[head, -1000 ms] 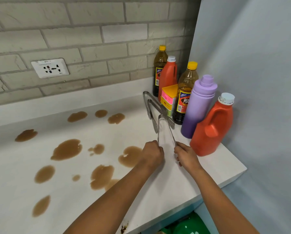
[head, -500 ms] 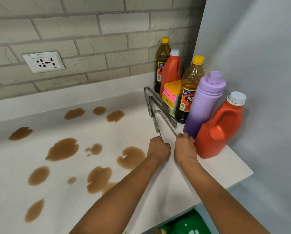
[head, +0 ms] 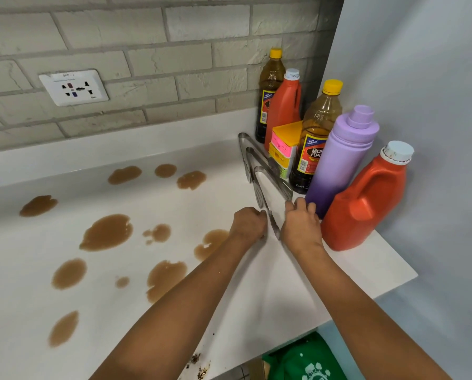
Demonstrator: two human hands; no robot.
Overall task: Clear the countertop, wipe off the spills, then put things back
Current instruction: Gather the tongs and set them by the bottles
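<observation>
Several brown spills (head: pixel 106 232) lie across the white countertop (head: pixel 256 292). Two metal tongs rest near the right corner; the far tongs (head: pixel 245 153) lie by the bottles. The near tongs (head: pixel 260 185) point their spread arms toward me. My left hand (head: pixel 248 223) is curled, gripping the left arm of the near tongs. My right hand (head: pixel 302 224) holds the tip of the right arm with bent fingers, close to the purple bottle (head: pixel 339 157) and the big orange jug (head: pixel 363 204).
In the corner stand two brown bottles with yellow caps (head: pixel 315 138), a slim orange bottle (head: pixel 284 105) and a yellow-pink box (head: pixel 284 145). A wall socket (head: pixel 73 87) sits on the brick backsplash. A green bag (head: pixel 306 360) lies below the counter edge. Crumbs (head: pixel 197 364) dot the front edge.
Both hands have slid forward along the near tongs toward the bottles, and the tongs now lie lower on the counter with their arms spread.
</observation>
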